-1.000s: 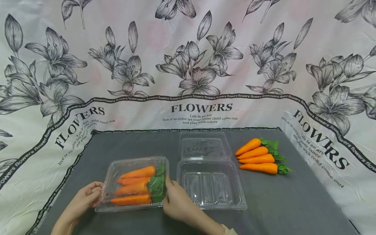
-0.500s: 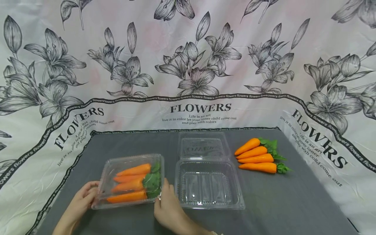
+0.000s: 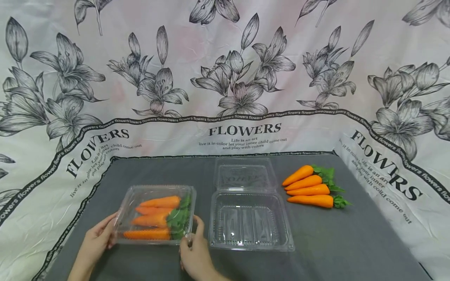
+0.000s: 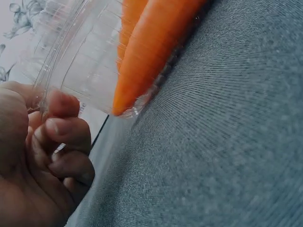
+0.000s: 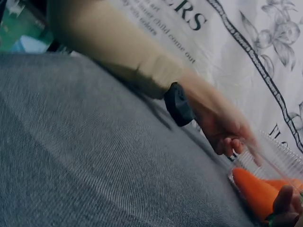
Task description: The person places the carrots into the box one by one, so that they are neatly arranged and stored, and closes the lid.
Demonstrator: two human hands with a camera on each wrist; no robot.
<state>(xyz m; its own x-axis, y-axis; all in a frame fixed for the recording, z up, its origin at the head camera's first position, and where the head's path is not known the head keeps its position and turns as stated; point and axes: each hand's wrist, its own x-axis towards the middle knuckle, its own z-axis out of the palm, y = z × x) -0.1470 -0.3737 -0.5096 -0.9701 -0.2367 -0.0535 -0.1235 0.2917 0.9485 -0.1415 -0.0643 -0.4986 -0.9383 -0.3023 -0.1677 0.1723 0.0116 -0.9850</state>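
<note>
Behind everything in front of you stands a white backdrop [image 3: 168,140], printed with black line-drawn lilies and the word FLOWERS, and it meets the far edge of a dark grey tabletop [image 3: 334,242]. Right of the middle on that surface sits an open clear box [image 3: 251,247], its hinged lid [image 3: 245,174] folded back flat towards the backdrop, its ribbed base showing. Just left of it is your closed clear box [image 3: 127,208], lid over the base, with a narrow gap between the two; I can't tell whether its whole underside rests on the cloth. Your left hand [image 3: 96,238] pinches its left edge, and the left wrist view shows the rim between thumb and forefinger with the other fingers curled below. Your right hand [image 3: 195,249] grips the near right corner, thumb in front and a finger along the side. Beyond the open box, to its right, four loose carrots [image 3: 309,190] lie side by side, tips towards you and to the left. Inside the closed box you have four packed carrots [image 3: 149,220], stacked in a row, tips left, their green leaves [image 3: 179,218] bunched against the right wall.
</note>
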